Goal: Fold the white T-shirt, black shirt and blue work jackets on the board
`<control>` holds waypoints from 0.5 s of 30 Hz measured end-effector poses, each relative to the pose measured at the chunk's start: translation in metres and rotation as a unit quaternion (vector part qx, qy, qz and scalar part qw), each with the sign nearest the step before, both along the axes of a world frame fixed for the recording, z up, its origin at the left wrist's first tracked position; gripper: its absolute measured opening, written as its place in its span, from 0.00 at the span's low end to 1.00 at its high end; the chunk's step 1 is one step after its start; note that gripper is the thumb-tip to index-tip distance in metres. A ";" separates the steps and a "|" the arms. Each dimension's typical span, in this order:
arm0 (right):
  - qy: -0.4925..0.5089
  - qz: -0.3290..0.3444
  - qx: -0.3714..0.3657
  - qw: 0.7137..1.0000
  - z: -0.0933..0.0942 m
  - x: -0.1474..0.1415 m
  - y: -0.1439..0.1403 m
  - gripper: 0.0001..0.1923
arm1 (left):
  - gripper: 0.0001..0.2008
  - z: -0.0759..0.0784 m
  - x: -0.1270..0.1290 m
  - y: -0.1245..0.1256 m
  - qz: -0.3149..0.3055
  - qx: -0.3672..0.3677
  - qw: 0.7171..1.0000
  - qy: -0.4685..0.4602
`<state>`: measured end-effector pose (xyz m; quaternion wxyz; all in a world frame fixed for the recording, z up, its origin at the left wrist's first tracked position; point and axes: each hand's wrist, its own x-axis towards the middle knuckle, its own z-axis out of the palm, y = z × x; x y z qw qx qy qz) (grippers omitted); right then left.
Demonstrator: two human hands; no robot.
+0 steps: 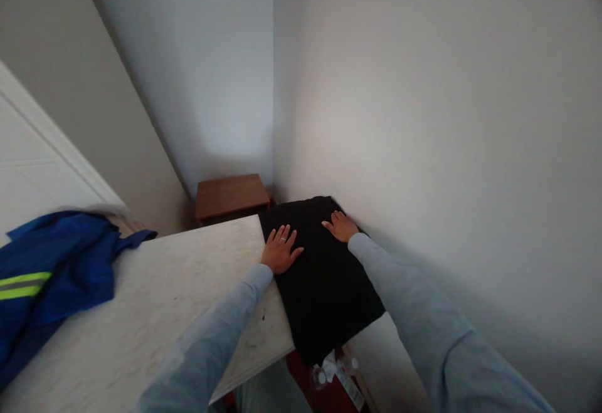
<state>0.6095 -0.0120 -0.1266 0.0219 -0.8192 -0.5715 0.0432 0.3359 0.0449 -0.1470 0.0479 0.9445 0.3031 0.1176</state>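
Observation:
A folded black cloth [324, 281] lies at the right end of a pale marble-look tabletop [155, 300], hanging over its edge. My left hand [281, 250] rests flat on the cloth's left side, fingers spread, a ring on one finger. My right hand [342, 226] lies flat on the cloth's far right corner, near the wall. Both arms wear light grey-blue sleeves. Neither hand grips anything.
A blue work jacket with a yellow and grey reflective stripe [51, 275] lies on the table's left end. A small brown wooden side table [230, 197] stands in the corner beyond. A white wall [446, 150] runs close on the right. Plastic bottles [329, 372] sit below the table.

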 end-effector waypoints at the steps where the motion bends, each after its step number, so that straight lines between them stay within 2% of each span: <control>1: -0.008 0.007 0.017 1.000 0.004 -0.002 0.007 0.41 | 0.36 0.000 0.000 0.000 -0.001 -0.003 1.000 -0.002; 4: -0.026 0.055 0.067 0.996 0.014 -0.007 0.035 0.40 | 0.35 0.002 -0.001 -0.002 -0.002 -0.008 1.000 -0.011; 7: -0.031 0.070 0.065 0.995 0.017 -0.005 0.064 0.38 | 0.33 0.003 -0.002 -0.002 -0.002 -0.008 1.000 -0.021; 11: -0.026 0.028 0.038 0.999 0.005 0.006 0.087 0.36 | 0.32 0.002 -0.004 -0.004 -0.001 -0.002 1.000 -0.031; 15: -0.018 0.023 0.049 0.998 -0.015 0.018 0.092 0.38 | 0.32 0.001 -0.004 -0.005 -0.005 0.003 0.999 -0.037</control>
